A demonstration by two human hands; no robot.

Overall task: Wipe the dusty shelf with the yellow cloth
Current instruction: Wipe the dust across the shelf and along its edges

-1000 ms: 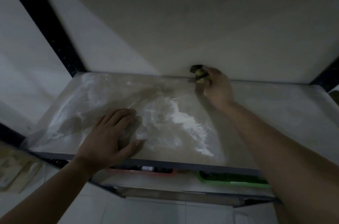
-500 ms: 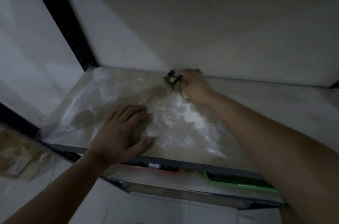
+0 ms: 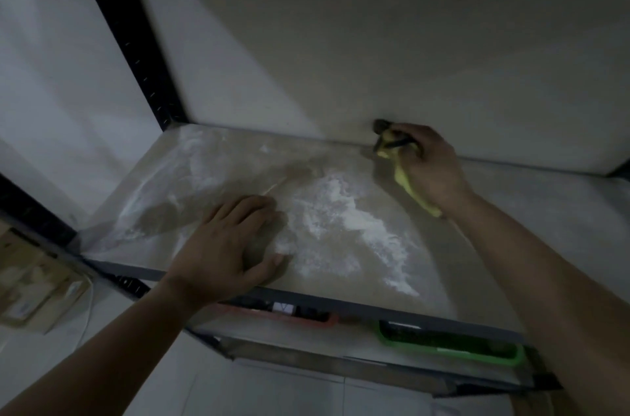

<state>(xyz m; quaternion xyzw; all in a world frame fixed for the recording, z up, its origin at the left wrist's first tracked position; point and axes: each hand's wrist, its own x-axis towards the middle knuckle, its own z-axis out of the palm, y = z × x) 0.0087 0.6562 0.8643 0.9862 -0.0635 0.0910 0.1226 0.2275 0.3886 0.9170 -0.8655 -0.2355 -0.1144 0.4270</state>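
Now: Cloth at Rear Edge of Shelf

Right hand (image 3: pixel 431 170), upper right of centre, is closed around the yellow cloth (image 3: pixel 407 182); the cloth presses on the shelf (image 3: pixel 511 228) close to the back wall, one end trailing out below the palm. Left hand (image 3: pixel 226 247), lower centre-left, lies flat with fingers spread and holds nothing. White dust (image 3: pixel 344 221) covers the shelf centre between the two hands. Green tray (image 3: pixel 450 345) sits on the tier below, lower right.
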